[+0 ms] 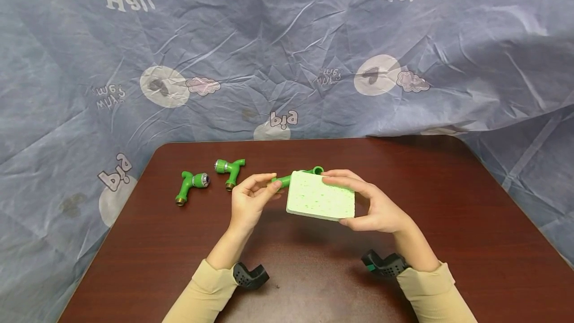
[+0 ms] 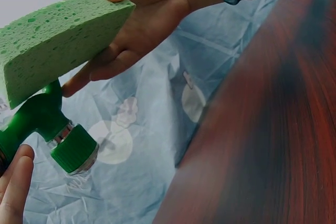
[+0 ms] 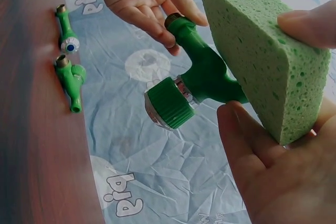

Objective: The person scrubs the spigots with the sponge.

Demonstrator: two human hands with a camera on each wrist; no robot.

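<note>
A green tap with a ribbed knob and a brass threaded end is held up above the table. My left hand pinches it near the threaded end between thumb and fingers. My right hand grips a thick light-green sponge, thumb on one side and fingers on the other. The sponge lies against the tap's body and covers much of it in the head view. In the right wrist view, a fingertip of the right hand is close to the tap's spout, behind the sponge.
Two more green taps lie on the dark red-brown table at the left: one tap nearer the edge, another tap farther back. A blue-grey printed cloth hangs behind the table. Each wrist wears a black camera mount.
</note>
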